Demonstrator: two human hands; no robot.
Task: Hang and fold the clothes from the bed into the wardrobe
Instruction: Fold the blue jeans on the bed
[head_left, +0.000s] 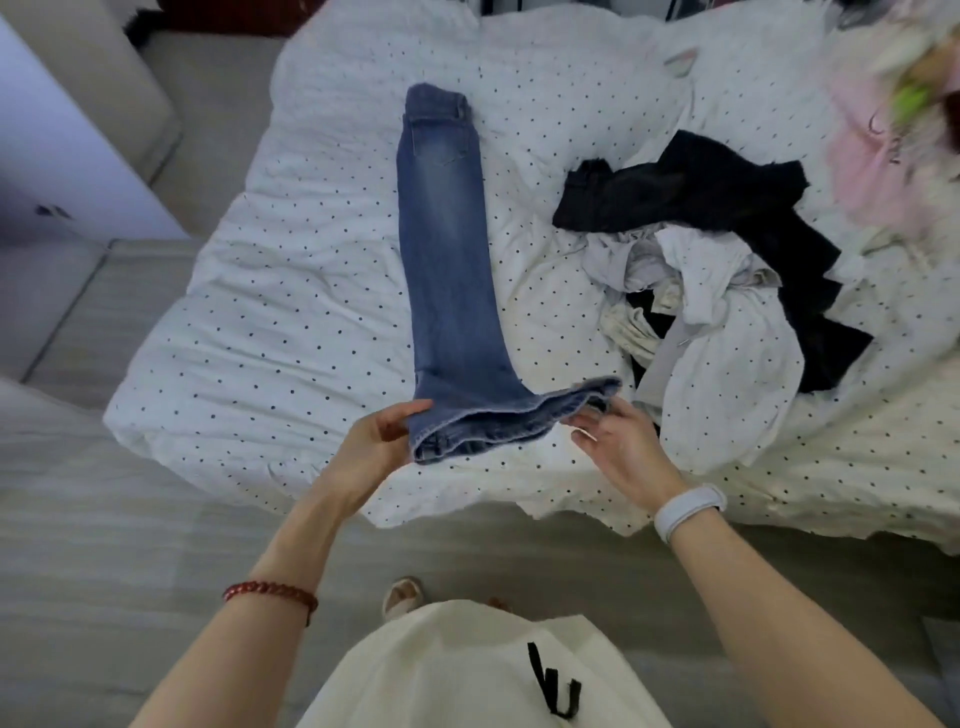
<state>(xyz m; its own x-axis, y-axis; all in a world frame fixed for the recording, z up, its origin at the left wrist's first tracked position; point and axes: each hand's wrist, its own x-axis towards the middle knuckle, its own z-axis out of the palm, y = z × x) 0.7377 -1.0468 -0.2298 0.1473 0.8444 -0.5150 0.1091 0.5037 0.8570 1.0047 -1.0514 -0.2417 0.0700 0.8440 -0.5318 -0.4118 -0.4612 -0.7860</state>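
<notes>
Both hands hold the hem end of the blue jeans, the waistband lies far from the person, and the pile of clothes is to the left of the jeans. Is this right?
Not quite. In the head view the pile of clothes lies to the right of the blue jeans, not the left. The left hand and right hand do hold the hem end.

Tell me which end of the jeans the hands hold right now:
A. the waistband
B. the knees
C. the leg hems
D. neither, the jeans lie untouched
C: the left hand and right hand grip the hem end of the jeans, while the waistband lies far away on the bed.
</notes>
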